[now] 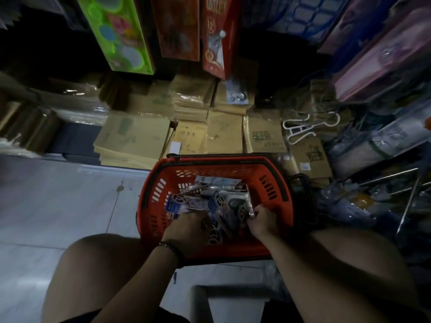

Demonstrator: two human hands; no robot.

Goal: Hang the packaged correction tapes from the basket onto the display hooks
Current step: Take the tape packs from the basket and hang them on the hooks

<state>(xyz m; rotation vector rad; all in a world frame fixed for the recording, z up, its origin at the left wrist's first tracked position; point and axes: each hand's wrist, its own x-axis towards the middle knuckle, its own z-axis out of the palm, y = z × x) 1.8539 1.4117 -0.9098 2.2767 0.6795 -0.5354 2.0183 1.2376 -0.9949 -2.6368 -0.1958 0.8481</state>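
text: none legible | red box: print blurred | brown packs: marks unreadable

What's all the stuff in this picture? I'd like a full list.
basket: one, red with black handles, on the floor at centre
correction tape packs: several, blue and clear, inside the basket
paper stacks: many, tan, beyond the basket
green box: one, upper left
red boxes: about two, top centre
hangers: count unclear, white, right of the stacks
left hand: in the basket, gripping packs
right hand: in the basket, pinching a pack
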